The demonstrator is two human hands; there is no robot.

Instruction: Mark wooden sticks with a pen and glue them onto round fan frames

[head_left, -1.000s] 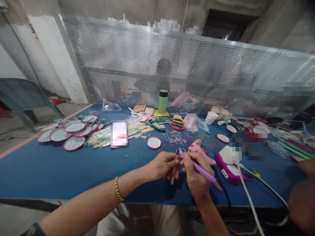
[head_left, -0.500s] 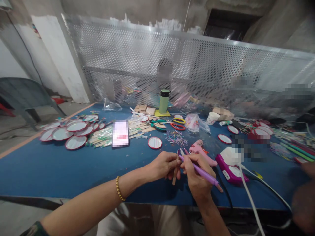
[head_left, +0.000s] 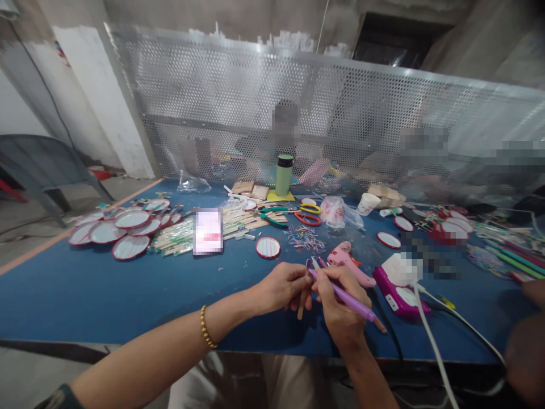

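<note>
My left hand (head_left: 284, 287) pinches a flat wooden stick (head_left: 301, 307), which points down toward the table's front edge. Close on its right, my right hand (head_left: 346, 298) is closed round a purple pen-like tool (head_left: 355, 302), its tip near the top of the stick. A small purple piece shows at the stick's upper end, too small to make out. Just behind my right hand lies a pink glue gun (head_left: 349, 264). A round red-rimmed mirror (head_left: 268, 247) lies beyond my hands.
Red-rimmed mirrors (head_left: 108, 232) are heaped at the left, beside wooden sticks (head_left: 179, 236) and a phone (head_left: 208, 232). Pliers (head_left: 275, 219), a green bottle (head_left: 284, 176) and a paper cup (head_left: 368, 204) stand or lie farther back. A magenta power strip (head_left: 398, 301) with cables lies right.
</note>
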